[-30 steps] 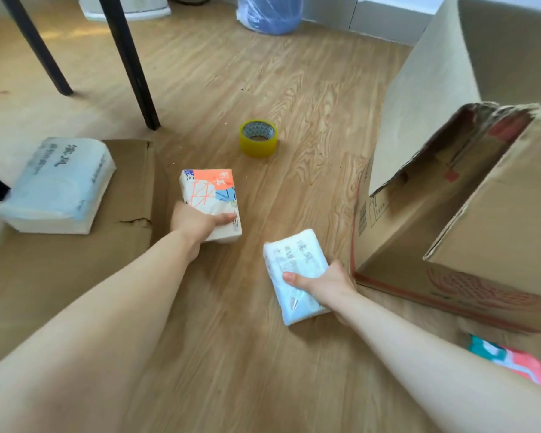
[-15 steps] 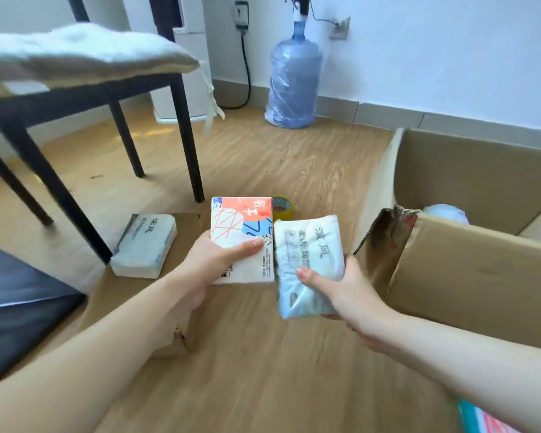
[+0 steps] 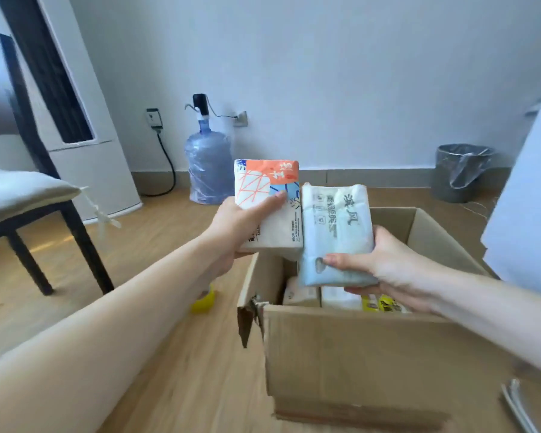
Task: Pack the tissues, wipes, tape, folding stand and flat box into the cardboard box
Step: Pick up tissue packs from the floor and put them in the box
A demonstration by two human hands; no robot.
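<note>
Wood-grain plank floor [image 3: 156,245] meets a pale matte wall [image 3: 325,73], with a translucent blue water jug [image 3: 208,170] standing centre left. Mid-frame, the left hand [image 3: 238,232] clamps a blocky orange-patterned tissue pack [image 3: 267,198] and the right hand [image 3: 384,267] a soft pale-blue tissue pack [image 3: 334,232], both above the open cardboard box [image 3: 356,354] at lower right.

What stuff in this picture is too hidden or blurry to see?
Head view:
- Yellow tape roll: mostly hidden behind the left forearm.
- Packs inside the brown cardboard box: covered by its front wall and the pale blue tissue pack in the right hand.
- Grey metal thing, bottom right: cut off by the edge.
</note>
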